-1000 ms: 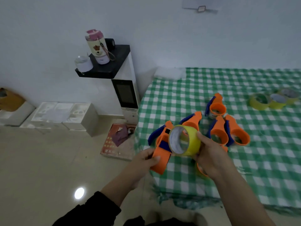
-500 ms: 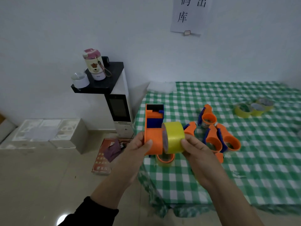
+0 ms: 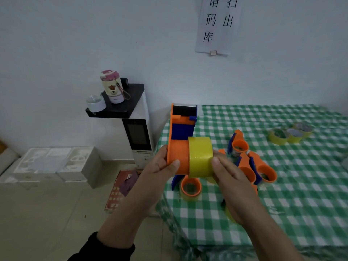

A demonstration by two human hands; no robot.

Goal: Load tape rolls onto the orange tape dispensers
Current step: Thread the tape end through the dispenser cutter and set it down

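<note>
Head view: my left hand (image 3: 162, 166) grips the dispenser (image 3: 180, 146) by its orange drum, thumb on front, wrist bent up, forearm coming in from lower left with a dark sleeve (image 3: 105, 249). Right hand (image 3: 228, 173) clamps the yellow roll (image 3: 200, 157), thumb on its outer face, forearm running in from lower right. Roll sits partway on the drum, right end, held in the air over the near-left corner of the checked surface (image 3: 282, 204). Dispenser stands upright, blade end up. Below them another dispenser (image 3: 190, 187) with a roll lies on the surface. Three more dispensers (image 3: 252, 162) cluster just right of my right hand. Spare rolls (image 3: 290, 133) lie far right, well apart.
</note>
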